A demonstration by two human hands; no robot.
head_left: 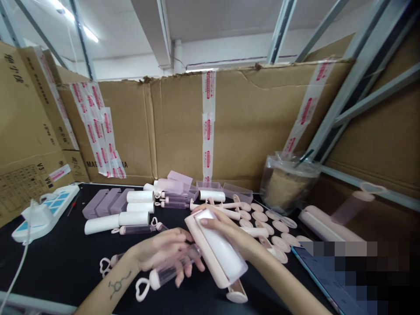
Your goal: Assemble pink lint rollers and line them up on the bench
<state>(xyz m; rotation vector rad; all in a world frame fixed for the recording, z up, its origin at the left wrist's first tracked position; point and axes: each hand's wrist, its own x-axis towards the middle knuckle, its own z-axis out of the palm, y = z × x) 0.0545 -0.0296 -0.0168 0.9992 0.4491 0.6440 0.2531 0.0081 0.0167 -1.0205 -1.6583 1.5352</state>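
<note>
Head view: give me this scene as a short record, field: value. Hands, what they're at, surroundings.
left hand: clear tube with heart-shaped loop lies across its fingers; firmness of grip unclear
right hand: holds pale pink case, thumb over the white roll inside
left of hands: loose white rolls, purple box-like parts, power strip
right of hands: pale pink discs, bagged cup, phone partly pixelated
surface: black tabletop
backdrop: taped cardboard
</note>
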